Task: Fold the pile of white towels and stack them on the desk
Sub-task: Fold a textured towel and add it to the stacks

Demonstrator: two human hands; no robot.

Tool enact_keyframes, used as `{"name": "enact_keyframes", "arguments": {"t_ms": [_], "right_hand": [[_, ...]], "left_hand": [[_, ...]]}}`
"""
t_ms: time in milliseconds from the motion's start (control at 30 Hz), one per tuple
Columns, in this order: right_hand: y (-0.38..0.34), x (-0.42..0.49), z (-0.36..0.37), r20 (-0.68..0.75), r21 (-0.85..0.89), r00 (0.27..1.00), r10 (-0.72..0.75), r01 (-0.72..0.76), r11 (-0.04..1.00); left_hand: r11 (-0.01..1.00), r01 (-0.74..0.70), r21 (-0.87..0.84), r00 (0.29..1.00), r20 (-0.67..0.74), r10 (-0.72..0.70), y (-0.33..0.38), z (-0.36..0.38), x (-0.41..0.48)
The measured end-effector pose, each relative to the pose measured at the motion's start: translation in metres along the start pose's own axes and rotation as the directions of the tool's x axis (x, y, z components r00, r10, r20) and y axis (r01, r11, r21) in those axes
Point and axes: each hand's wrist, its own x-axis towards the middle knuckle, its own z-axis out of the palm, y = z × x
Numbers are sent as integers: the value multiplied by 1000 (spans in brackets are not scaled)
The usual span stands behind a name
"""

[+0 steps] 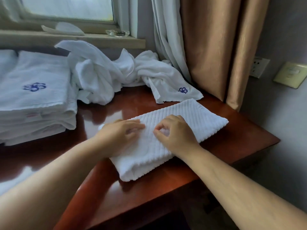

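A folded ribbed white towel (201, 119) lies slanted on the glossy red-brown desk (149, 195), near its right front corner. My left hand (120, 132) rests on the towel's left part with fingers laid nearly flat. Beside it, my right hand (177, 132) sits on the towel's middle, thumb and forefinger curled together and pinching the fabric. A stack of folded white towels (34, 98) with a blue emblem stands at the left. Behind, a crumpled pile of unfolded white towels (103, 75) stretches across the back of the desk.
A window sill behind the desk carries a glass ashtray (117, 33) and a white cloth (66, 29). White and tan curtains (207, 47) hang at the back right corner. A wall socket (259, 67) and a switch plate (290, 74) are on the right wall.
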Motion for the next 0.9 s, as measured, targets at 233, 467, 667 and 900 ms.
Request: {"name": "enact_keyframes", "arguments": {"t_ms": [233, 467, 667, 900], "right_hand": [[-76, -35, 31, 62, 49, 986, -155, 153, 987], [-90, -89, 31, 373, 20, 812, -449, 477, 879], [-110, -103, 32, 282, 19, 825, -489, 505, 863], [-128, -98, 1, 121, 360, 915, -386, 321, 876]], "left_hand": [[992, 80, -100, 995, -55, -86, -38, -15, -68], [979, 174, -110, 979, -87, -184, -54, -9, -126], [975, 156, -156, 982, -78, -169, -60, -10, -176], [952, 92, -290, 979, -149, -140, -63, -9, -237]]}}
